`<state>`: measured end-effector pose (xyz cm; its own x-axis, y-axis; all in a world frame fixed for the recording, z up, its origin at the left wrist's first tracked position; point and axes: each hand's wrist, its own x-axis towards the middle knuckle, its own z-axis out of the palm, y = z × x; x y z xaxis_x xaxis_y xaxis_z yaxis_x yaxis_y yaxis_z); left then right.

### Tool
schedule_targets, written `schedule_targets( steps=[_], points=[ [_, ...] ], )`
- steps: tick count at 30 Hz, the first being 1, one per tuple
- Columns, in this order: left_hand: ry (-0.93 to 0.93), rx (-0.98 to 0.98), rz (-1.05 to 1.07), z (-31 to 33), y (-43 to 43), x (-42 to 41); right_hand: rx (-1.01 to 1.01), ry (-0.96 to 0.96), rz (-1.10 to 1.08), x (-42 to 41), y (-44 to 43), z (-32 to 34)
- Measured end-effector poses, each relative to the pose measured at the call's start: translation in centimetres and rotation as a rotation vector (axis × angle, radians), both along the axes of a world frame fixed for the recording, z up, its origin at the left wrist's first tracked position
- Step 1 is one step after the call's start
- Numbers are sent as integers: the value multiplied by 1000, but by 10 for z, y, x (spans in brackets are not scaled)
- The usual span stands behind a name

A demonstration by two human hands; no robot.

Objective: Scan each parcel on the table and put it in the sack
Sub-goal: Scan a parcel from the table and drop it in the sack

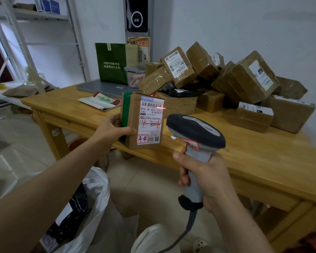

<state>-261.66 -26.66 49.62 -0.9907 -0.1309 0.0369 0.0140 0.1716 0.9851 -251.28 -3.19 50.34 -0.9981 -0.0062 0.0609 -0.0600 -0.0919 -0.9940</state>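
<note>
The small cardboard parcel, upright in the air at the wooden table's near edge, looks light and stiff with slick tape, so the left hand's pinch across its left edge, thumb in front, seems sound. The right hand is wrapped round the barcode scanner just right of it. Open room leads down to the white sack, near left; the parcel heap lies far right.
</note>
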Motion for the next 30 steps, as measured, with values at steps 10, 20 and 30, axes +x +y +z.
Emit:
schedule_targets(
  steps=[10,20,30],
  points=[
    [-90,164,489,-53,-128,63,16,-242,256,-20,-62,-50],
    [-339,-35,787,-185,-187,102,125,-646,257,-83,-167,-178],
    [-678,-420,509,-281,-212,66,137,-868,318,-144,-222,-293]
  ],
)
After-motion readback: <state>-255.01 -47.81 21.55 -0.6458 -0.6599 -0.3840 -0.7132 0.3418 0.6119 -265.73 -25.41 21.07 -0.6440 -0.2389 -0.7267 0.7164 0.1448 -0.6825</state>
